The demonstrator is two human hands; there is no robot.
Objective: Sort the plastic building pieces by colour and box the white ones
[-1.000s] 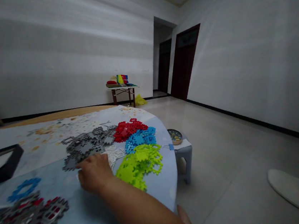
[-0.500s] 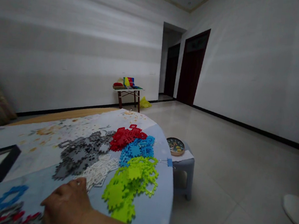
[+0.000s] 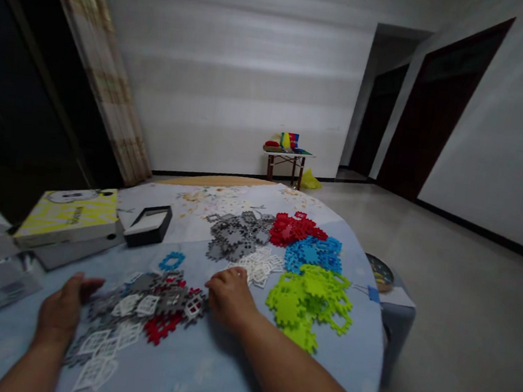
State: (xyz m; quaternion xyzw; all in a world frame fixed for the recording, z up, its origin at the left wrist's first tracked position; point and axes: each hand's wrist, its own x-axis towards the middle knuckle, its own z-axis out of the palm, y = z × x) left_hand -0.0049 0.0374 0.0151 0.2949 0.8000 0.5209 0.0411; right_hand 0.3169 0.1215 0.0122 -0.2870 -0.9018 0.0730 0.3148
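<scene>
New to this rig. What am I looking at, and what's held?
No machine: a person works bare-handed, filmed by one head-worn camera looking forward and down. The table holds a grey pile, red pile, blue pile, green pile and white pile of flat pieces, plus a mixed pile nearer the person. The left hand is open beside the mixed pile, nothing visible in it. The right hand, fingers curled, is between the mixed and white piles; whether it holds a piece isn't visible.

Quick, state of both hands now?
Left hand: open, beside the mixed-color pile.
Right hand: curled, beside the same pile; can't tell whether it holds anything.
</scene>
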